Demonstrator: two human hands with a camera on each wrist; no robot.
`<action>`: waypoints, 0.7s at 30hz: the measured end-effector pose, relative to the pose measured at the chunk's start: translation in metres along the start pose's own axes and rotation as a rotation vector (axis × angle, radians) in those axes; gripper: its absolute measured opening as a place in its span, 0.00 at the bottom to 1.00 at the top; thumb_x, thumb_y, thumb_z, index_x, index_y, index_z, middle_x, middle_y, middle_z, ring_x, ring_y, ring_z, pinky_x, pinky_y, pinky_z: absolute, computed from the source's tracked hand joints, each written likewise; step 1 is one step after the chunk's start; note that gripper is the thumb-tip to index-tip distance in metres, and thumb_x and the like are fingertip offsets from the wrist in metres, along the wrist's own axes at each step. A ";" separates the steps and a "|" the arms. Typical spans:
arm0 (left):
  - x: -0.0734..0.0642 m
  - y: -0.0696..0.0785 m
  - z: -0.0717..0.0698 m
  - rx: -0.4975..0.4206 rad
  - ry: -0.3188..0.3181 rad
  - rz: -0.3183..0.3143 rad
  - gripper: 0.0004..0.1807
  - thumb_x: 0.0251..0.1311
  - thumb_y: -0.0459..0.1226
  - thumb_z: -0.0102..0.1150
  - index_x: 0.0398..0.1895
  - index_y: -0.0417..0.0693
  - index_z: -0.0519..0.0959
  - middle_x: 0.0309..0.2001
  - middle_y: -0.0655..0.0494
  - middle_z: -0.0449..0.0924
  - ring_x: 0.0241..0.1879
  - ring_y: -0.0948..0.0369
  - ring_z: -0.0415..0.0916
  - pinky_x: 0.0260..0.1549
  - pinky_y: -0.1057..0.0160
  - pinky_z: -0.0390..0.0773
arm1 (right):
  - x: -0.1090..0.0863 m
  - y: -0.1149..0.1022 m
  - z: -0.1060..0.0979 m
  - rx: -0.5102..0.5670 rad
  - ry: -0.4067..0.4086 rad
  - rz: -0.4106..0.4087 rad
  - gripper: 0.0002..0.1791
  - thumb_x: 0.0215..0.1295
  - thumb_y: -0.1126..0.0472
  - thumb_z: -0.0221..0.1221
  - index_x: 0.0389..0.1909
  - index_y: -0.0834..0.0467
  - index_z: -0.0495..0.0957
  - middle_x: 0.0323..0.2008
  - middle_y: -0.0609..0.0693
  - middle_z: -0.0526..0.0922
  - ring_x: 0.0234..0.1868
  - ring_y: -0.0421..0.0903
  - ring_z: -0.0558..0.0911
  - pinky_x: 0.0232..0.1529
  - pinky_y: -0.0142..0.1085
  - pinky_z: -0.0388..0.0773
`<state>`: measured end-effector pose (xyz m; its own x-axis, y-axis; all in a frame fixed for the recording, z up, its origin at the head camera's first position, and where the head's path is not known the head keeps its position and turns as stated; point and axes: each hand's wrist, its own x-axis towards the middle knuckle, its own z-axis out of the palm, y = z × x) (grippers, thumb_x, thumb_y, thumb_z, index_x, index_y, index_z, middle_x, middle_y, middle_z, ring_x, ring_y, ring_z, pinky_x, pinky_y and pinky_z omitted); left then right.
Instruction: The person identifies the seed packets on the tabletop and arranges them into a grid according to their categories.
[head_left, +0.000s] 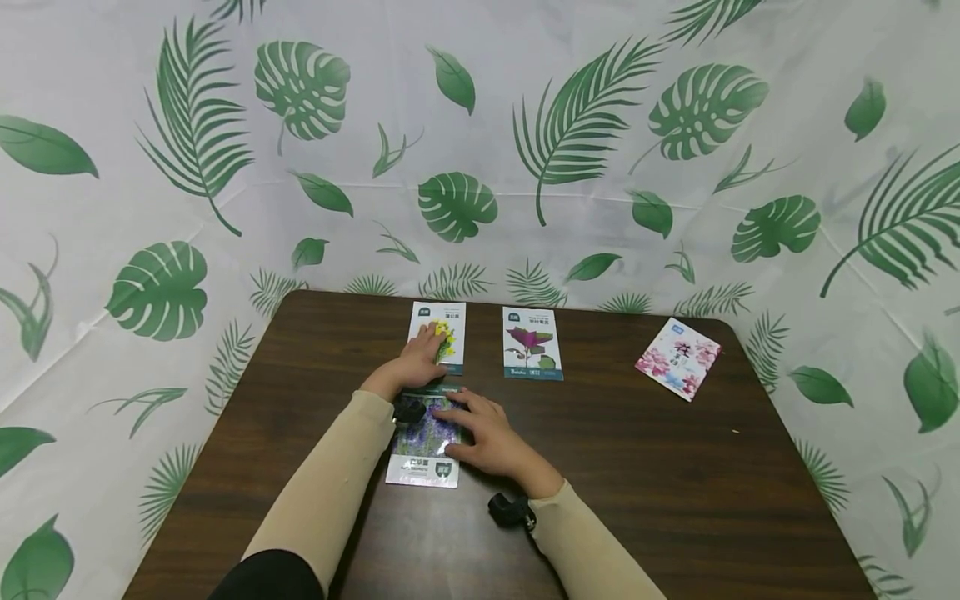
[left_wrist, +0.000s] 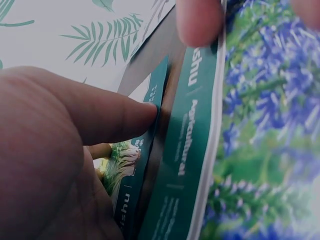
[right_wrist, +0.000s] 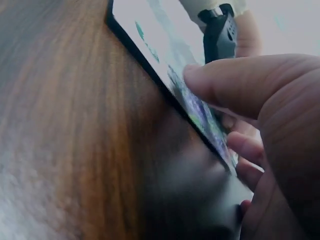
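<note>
A seed packet with yellow flowers [head_left: 448,337] lies near the table's back edge. My left hand [head_left: 417,360] rests on it, fingers stretched over its face. The left thumb [left_wrist: 130,117] touches its green bottom band in the left wrist view. Just nearer lies a seed packet with purple-blue flowers [head_left: 423,442], upside down to the other, partly under my left wrist. My right hand [head_left: 489,435] rests over its right side, fingers spread. In the right wrist view the right thumb [right_wrist: 225,82] lies over this packet [right_wrist: 167,60], with the other fingers near its far end.
A seed packet with a dark pink leafy plant [head_left: 531,342] lies right of the yellow-flower one. Farther right, a white packet with pink blossoms [head_left: 678,358] lies at an angle. The brown wooden table [head_left: 637,483] meets a leaf-patterned cloth [head_left: 495,100] behind.
</note>
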<state>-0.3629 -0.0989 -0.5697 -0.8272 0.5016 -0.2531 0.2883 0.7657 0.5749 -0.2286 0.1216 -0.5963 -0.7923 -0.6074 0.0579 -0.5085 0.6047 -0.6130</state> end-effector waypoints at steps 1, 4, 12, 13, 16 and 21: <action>0.000 0.000 0.000 -0.001 0.001 -0.001 0.45 0.80 0.43 0.57 0.89 0.37 0.48 0.90 0.35 0.30 0.90 0.39 0.26 0.88 0.36 0.37 | 0.000 0.000 0.000 0.020 0.003 0.000 0.34 0.75 0.50 0.70 0.79 0.41 0.74 0.86 0.52 0.62 0.89 0.59 0.55 0.82 0.67 0.55; 0.000 0.001 0.000 -0.002 0.001 -0.005 0.44 0.80 0.43 0.56 0.89 0.37 0.48 0.90 0.36 0.30 0.90 0.40 0.26 0.88 0.36 0.37 | -0.001 0.001 -0.003 0.101 0.020 -0.006 0.32 0.75 0.51 0.70 0.77 0.42 0.76 0.85 0.52 0.63 0.89 0.60 0.55 0.81 0.70 0.53; 0.001 0.001 0.001 -0.004 0.013 -0.005 0.44 0.80 0.43 0.57 0.90 0.38 0.48 0.90 0.36 0.30 0.90 0.40 0.26 0.88 0.36 0.37 | -0.006 0.010 -0.013 0.382 0.059 0.001 0.27 0.78 0.56 0.67 0.75 0.44 0.78 0.84 0.53 0.64 0.90 0.61 0.49 0.84 0.72 0.51; 0.001 0.001 0.001 -0.007 0.013 -0.006 0.44 0.80 0.43 0.57 0.89 0.38 0.48 0.90 0.36 0.30 0.90 0.40 0.26 0.88 0.36 0.37 | -0.007 0.012 -0.014 0.411 0.069 0.002 0.27 0.78 0.56 0.67 0.75 0.44 0.78 0.84 0.53 0.64 0.90 0.60 0.48 0.85 0.70 0.50; 0.001 0.001 0.002 -0.008 0.009 -0.006 0.44 0.80 0.43 0.57 0.89 0.38 0.48 0.90 0.36 0.30 0.90 0.40 0.26 0.88 0.37 0.37 | -0.011 0.017 -0.017 0.522 0.116 0.000 0.27 0.79 0.60 0.65 0.75 0.49 0.78 0.83 0.55 0.66 0.91 0.57 0.49 0.87 0.67 0.45; 0.000 0.000 0.003 -0.030 0.013 -0.005 0.44 0.80 0.42 0.57 0.89 0.36 0.49 0.90 0.36 0.30 0.90 0.40 0.25 0.88 0.37 0.36 | -0.016 0.027 -0.017 0.767 0.206 -0.017 0.26 0.80 0.66 0.62 0.76 0.57 0.75 0.81 0.59 0.69 0.90 0.54 0.52 0.89 0.57 0.46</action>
<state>-0.3622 -0.0978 -0.5720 -0.8349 0.4925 -0.2457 0.2700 0.7554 0.5970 -0.2351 0.1564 -0.5999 -0.8710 -0.4606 0.1708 -0.2060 0.0268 -0.9782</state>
